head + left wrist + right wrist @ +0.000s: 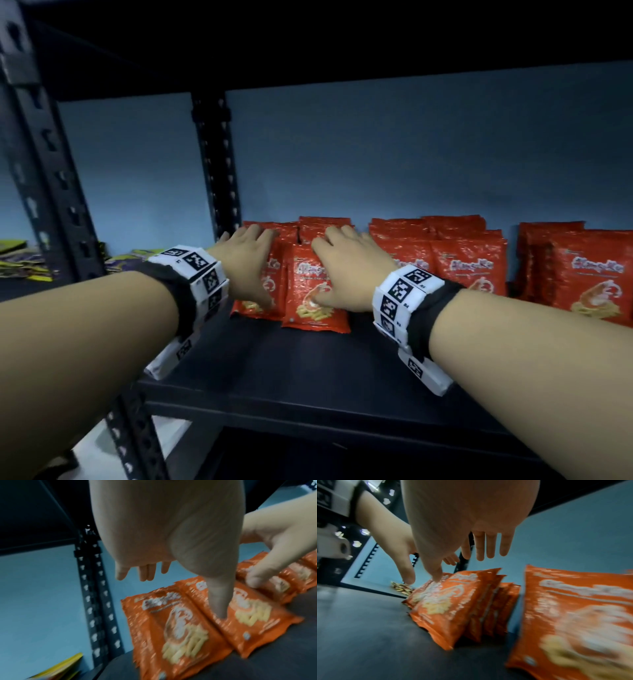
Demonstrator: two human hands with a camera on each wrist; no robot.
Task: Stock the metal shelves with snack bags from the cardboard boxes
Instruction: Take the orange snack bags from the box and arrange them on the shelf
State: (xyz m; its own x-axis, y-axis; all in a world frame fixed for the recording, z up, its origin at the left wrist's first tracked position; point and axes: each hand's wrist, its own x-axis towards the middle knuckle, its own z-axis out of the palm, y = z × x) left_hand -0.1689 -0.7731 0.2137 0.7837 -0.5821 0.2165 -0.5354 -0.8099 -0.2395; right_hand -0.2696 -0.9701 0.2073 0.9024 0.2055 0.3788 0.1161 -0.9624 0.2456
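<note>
Yellow packets (24,265) beyond upright (217,164)

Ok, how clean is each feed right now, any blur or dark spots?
Head view: dim, dark above the shelf, but the red snack bags print is readable. Left wrist view: bags motion-smeared, colour shifted orange. Right wrist view: blurrier, nearest bag heavily smeared.

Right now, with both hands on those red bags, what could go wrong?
1. The front bag leans on the row behind; the right hand and left hand only press with straight fingers, no grip, so it might slide forward and flop flat.
2. A hard push could tip the stack into the next stack beside it.
</note>
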